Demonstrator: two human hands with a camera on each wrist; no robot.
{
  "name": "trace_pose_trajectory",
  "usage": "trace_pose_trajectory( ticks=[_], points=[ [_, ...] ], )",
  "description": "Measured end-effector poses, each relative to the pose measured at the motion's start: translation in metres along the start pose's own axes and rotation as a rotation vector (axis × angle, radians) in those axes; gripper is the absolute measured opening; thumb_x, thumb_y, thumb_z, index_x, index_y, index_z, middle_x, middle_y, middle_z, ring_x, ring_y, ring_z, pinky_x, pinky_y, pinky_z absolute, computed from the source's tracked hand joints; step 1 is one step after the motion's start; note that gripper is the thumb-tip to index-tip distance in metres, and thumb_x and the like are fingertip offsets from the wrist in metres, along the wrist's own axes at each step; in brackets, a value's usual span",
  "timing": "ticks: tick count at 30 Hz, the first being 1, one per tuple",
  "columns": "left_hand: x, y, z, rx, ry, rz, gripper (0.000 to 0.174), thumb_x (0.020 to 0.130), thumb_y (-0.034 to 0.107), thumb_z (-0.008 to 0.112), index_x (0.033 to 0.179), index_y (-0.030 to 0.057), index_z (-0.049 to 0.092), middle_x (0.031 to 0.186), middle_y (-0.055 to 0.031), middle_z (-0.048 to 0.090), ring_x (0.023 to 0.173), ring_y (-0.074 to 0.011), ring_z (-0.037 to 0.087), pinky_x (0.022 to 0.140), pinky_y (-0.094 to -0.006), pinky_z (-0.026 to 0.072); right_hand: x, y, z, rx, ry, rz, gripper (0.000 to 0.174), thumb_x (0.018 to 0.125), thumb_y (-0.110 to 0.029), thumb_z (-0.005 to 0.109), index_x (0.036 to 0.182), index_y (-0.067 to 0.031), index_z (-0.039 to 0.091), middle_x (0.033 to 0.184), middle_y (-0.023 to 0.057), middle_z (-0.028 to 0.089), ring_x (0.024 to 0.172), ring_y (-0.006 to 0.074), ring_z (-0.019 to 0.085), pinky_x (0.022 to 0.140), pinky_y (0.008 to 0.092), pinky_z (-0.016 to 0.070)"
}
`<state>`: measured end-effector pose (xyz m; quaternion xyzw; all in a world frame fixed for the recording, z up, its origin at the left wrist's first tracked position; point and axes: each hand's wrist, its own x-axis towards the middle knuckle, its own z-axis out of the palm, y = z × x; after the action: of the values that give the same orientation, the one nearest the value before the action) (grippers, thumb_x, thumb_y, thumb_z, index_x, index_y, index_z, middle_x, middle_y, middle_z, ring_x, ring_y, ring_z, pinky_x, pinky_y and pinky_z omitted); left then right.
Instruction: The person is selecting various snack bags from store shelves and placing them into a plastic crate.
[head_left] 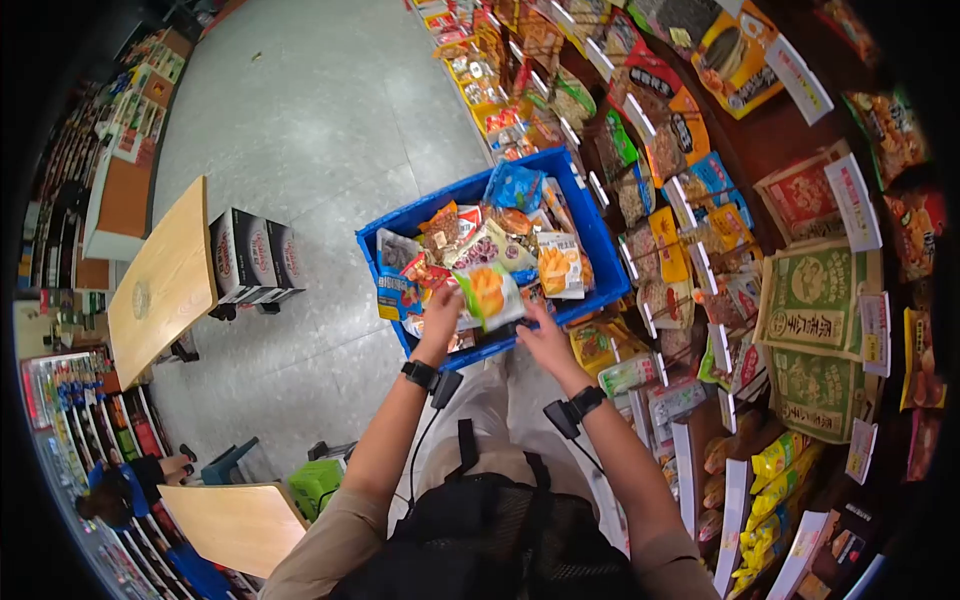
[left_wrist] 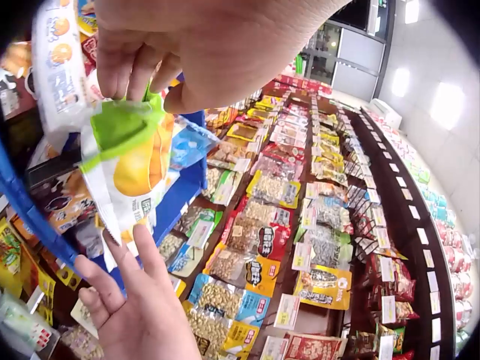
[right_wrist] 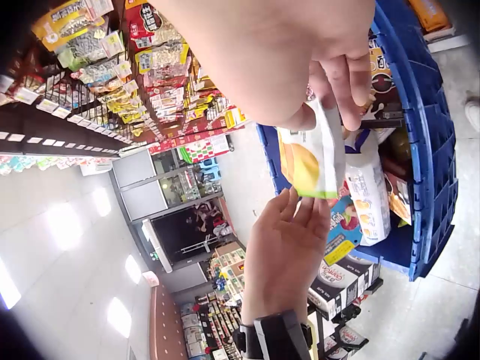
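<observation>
A green-and-white snack bag (head_left: 488, 296) with a picture of yellow-orange pieces is held between both hands, over a blue crate (head_left: 597, 240). My left hand (head_left: 440, 318) pinches the bag's green end, fingertips and thumb gathered on it in the left wrist view. At the opposite, white end, my right hand (head_left: 548, 345) grips the edge between thumb and fingers; the right wrist view shows the thumb in front and fingers behind. Beneath the bag, the crate is filled with mixed packets, among them a blue packet (head_left: 516, 186) and a white-and-orange packet (head_left: 560, 266).
Along the right run shelves of packaged foods with price tags (head_left: 799, 79). Black-and-white boxes (head_left: 243, 258) stand left of the crate beside a wooden tabletop (head_left: 165, 280). Grey floor (head_left: 290, 110) stretches ahead; another person (head_left: 125, 490) is at the lower left.
</observation>
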<state>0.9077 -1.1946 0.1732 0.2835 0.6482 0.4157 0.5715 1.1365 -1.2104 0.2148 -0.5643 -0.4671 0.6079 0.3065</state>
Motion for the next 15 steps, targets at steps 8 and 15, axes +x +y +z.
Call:
trace_pose_trajectory(
  ticks=[8, 15],
  points=[
    [-0.010, 0.041, 0.020, -0.048, -0.070, 0.114, 0.012, 0.095, 0.015, 0.054, 0.100, 0.0049, 0.059, 0.090, -0.0031, 0.064, 0.078, -0.0093, 0.059, 0.066, -0.0236, 0.0462, -0.074, 0.019, -0.042, -0.238, 0.084, 0.042, 0.029, 0.089, -0.022, 0.062, 0.115, -0.0077, 0.060, 0.099, 0.0113, 0.068, 0.082, 0.0223, 0.066, 0.077, 0.0342, 0.0521],
    [-0.059, 0.032, 0.123, 0.179, -0.482, 0.151, 0.014, 0.098, 0.016, 0.053, 0.101, 0.0027, 0.057, 0.088, -0.0038, 0.062, 0.078, -0.0089, 0.058, 0.066, -0.0233, 0.0462, -0.222, 0.079, -0.108, 0.305, 0.345, 0.384, 0.023, 0.095, -0.021, 0.057, 0.112, -0.0082, 0.062, 0.095, 0.0030, 0.066, 0.077, 0.0101, 0.061, 0.067, 0.0243, 0.0487]
  ],
)
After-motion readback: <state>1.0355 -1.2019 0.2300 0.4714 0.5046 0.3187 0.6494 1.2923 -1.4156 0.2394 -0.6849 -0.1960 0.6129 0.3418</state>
